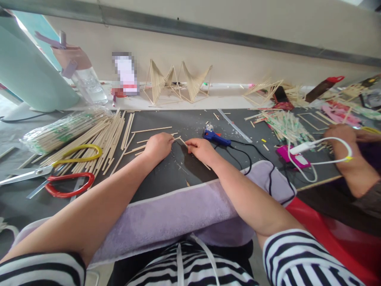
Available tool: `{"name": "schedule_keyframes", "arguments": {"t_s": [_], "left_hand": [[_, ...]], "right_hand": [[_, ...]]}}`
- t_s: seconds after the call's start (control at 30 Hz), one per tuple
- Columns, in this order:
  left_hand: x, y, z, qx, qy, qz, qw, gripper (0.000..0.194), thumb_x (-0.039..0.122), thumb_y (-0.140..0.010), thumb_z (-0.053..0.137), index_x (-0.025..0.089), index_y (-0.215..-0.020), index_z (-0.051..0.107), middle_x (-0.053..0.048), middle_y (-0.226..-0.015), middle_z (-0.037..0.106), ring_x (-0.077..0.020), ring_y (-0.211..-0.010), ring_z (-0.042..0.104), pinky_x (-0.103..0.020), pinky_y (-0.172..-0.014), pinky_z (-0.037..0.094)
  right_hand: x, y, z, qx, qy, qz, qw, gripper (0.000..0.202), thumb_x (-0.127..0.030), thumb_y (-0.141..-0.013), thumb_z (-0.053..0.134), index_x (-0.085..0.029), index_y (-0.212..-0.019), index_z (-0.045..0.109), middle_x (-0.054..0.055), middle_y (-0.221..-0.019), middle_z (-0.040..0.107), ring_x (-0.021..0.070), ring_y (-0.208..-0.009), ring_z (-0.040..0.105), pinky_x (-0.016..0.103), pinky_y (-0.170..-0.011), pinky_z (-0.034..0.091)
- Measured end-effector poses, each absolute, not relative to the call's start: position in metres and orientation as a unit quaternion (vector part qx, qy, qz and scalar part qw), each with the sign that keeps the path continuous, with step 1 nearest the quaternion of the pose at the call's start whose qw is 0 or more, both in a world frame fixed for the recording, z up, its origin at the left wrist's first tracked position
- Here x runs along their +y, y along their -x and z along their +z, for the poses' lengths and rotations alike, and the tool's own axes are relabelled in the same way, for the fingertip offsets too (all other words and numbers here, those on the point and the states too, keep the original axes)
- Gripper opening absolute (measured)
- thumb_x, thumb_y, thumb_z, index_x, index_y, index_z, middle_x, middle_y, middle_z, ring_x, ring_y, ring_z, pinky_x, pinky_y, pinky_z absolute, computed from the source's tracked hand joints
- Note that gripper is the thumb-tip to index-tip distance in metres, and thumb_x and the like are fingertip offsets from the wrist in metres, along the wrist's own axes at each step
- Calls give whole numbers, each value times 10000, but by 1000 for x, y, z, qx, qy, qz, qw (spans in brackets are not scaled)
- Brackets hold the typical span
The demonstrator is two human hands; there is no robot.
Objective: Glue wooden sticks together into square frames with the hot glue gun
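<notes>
My left hand [160, 146] is closed on a thin wooden stick [176, 138], whose tip shows just past the fingertips. In my right hand [200, 149] is another wooden stick [205, 165], pinched and slanting down under the palm. The ends of the two sticks meet, or nearly meet, between my hands; whether they are joined I cannot tell. Several loose sticks [151, 129] lie around my left hand. Just beyond my right hand rests a blue glue gun [216, 138], its black cord running right.
Yellow-and-red-handled scissors [71, 184] and piled wooden sticks [104, 135] lie at the left. Twisted stick models [190, 83] stand along the back ledge beside a phone [126, 73] and bottle [86, 79]. At the right are a pink power socket [293, 157] and another person's hand [342, 137].
</notes>
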State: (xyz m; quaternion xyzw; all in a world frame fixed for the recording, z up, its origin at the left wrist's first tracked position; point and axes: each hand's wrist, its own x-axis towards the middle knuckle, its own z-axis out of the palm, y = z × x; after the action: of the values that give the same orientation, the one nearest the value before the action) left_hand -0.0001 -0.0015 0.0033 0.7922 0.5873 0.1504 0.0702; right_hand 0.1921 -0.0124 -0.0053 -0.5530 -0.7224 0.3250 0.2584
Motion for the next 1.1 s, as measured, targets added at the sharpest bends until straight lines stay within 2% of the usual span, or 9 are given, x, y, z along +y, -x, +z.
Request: {"name": "schedule_keyframes", "arguments": {"t_s": [0.77, 1.1], "left_hand": [[-3, 0, 4, 585, -793, 155, 69, 325, 283, -885, 431, 203, -983, 730, -72, -1046, 721, -250, -998, 647, -318, -824, 472], [-1, 0, 3, 585, -793, 153, 66, 323, 286, -882, 428, 205, -970, 729, -67, -1033, 723, -243, -987, 646, -311, -815, 474]], "right_hand": [[-13, -193, -4, -724, 557, 318, 253, 265, -154, -811, 528, -192, -948, 752, -8, -702, 677, 106, -625, 558, 209, -569, 358], [-12, -193, -7, -725, 550, 324, 261, 254, -160, -815, 531, -187, -946, 748, -6, -702, 679, 120, -677, 593, 219, -626, 394]]}}
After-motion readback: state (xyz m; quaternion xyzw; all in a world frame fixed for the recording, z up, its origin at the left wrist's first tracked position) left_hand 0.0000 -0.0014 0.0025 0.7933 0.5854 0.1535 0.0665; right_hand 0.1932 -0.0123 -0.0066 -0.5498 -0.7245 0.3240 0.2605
